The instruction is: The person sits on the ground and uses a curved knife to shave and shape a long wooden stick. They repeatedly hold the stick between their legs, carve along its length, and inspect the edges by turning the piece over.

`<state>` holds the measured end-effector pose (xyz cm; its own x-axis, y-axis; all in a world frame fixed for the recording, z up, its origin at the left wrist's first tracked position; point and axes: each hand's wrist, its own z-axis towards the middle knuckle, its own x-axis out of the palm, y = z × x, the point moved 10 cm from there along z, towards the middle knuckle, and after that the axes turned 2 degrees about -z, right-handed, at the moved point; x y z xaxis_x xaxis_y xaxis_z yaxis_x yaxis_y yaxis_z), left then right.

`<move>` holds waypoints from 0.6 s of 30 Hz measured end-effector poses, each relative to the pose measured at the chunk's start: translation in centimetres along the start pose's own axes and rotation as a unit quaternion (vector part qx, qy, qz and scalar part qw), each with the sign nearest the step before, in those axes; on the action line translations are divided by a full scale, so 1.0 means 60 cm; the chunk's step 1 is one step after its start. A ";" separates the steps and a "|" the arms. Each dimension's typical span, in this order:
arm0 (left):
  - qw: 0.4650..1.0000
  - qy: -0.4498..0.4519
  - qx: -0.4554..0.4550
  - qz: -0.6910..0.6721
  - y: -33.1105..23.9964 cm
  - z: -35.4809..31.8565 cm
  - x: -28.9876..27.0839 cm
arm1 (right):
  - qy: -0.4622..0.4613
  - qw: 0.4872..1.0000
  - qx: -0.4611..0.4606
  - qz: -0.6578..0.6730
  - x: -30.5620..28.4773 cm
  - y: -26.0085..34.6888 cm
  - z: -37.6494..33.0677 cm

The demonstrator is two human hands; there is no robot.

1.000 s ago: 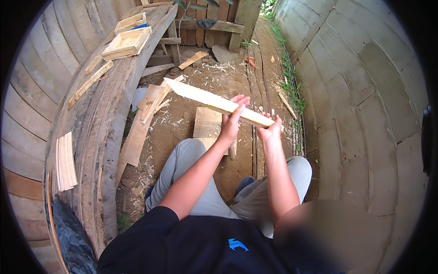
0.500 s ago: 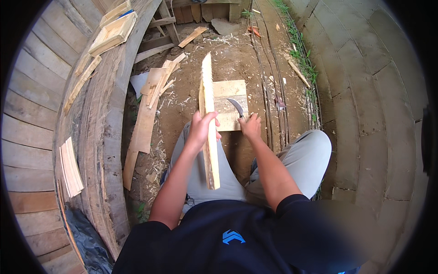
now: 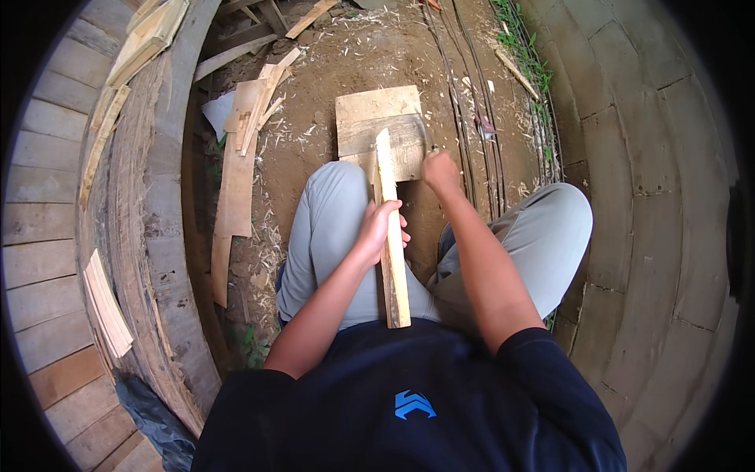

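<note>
dirt yard [image 3: 314, 149], one slat [image 3: 391, 236], two hands

The person wears a short-sleeved navy shirt [image 3: 409, 401] with a blue chest emblem [image 3: 414, 403] and light-grey trousers [image 3: 330, 228].

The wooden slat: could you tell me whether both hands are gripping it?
No, only the left hand grips the wooden slat; the right hand is beside it, apart.

Long offcut planks [image 3: 236, 165] lie on the dirt floor [image 3: 314, 118] at the left — pale shavings scattered around them. A curved timber wall [image 3: 149, 236] carries thin slats [image 3: 106, 303]; grass [image 3: 523, 47] edges concrete [image 3: 645, 157].
</note>
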<state>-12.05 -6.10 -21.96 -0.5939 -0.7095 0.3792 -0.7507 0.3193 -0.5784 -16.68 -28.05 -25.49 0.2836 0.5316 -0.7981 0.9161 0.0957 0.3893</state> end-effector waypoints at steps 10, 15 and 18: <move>0.998 0.021 -0.053 -0.025 0.059 0.027 0.024 | 0.094 0.987 -0.003 -0.134 -0.049 0.016 -0.038; 0.998 0.014 -0.053 0.007 0.072 0.043 0.018 | 0.077 0.980 0.012 -0.183 -0.068 0.002 -0.066; 0.998 0.015 -0.051 0.028 0.066 0.038 0.019 | 0.071 0.973 0.004 -0.221 -0.058 -0.003 -0.072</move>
<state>-15.05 -7.06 -25.49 -0.6434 -0.6702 0.3700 -0.7402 0.4214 -0.5239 -19.08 -26.26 -20.82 -0.1795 0.5519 -0.8144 0.9422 0.3346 0.0191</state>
